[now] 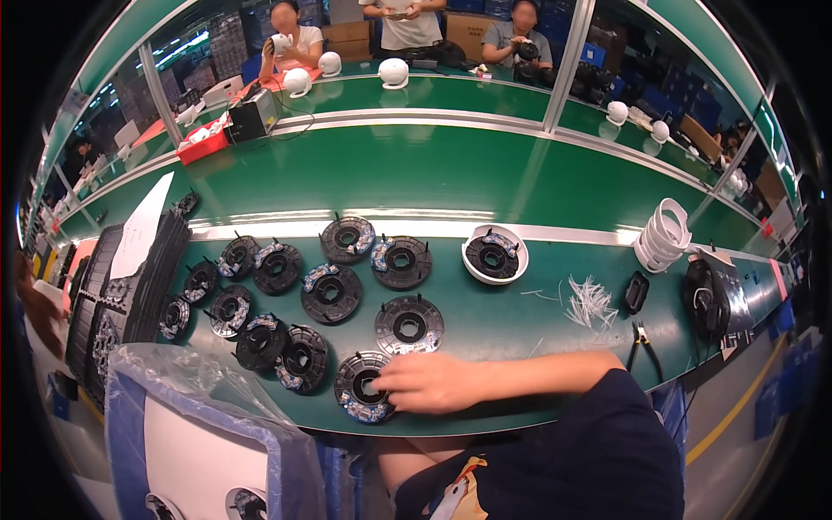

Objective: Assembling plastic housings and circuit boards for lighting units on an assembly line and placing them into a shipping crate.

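My right hand (431, 384) reaches in from the right at the near table edge. Its fingers are bent over the right side and centre of a black round plastic base (351, 373) and close on it. A curved circuit board (367, 412) sits along the near rim of that base. Just beyond lies another black round base (409, 322), partly behind my hand. Several similar bases with circuit boards, among them one base (331, 293), are spread to the left and farther back. My left hand is out of view.
A white bowl-shaped housing (494, 276) holds another base. Stacked white rings (663, 236), white cable ties (591, 303), yellow-handled cutters (642, 345) and a black case (636, 293) lie right. Black trays (130, 295) stand left, above a plastic-lined bin (204, 425). People sit or stand across.
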A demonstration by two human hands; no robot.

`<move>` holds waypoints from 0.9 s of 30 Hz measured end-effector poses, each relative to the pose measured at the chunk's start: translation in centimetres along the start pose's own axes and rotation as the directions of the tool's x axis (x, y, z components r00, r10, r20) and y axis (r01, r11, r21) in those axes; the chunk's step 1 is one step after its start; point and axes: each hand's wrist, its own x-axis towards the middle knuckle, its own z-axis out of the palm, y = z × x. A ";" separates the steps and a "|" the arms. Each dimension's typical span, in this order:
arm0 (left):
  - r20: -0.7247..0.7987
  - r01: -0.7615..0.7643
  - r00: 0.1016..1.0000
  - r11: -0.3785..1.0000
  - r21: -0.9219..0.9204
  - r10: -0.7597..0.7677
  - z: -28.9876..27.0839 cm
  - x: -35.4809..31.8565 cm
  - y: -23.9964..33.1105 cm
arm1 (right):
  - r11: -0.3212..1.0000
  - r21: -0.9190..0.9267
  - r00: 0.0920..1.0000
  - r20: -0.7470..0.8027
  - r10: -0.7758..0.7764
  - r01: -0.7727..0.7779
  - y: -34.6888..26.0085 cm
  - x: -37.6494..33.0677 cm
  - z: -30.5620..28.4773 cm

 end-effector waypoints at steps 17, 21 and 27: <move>0.054 -0.048 0.997 0.989 -0.141 0.057 1.4 -0.8 -2.7 | 0.381 -0.674 0.590 -0.102 0.801 -0.633 8.8 -14.2 -9.5; 0.088 -0.059 0.994 0.997 -0.045 0.063 1.0 -1.0 -1.9 | 0.407 -0.669 0.623 -0.108 0.775 -0.622 9.4 -13.6 -9.4; -0.072 -0.128 0.990 0.979 -0.159 0.118 0.4 -2.1 -1.2 | 0.504 -0.459 0.633 -0.182 0.753 -0.732 10.1 -8.7 -7.9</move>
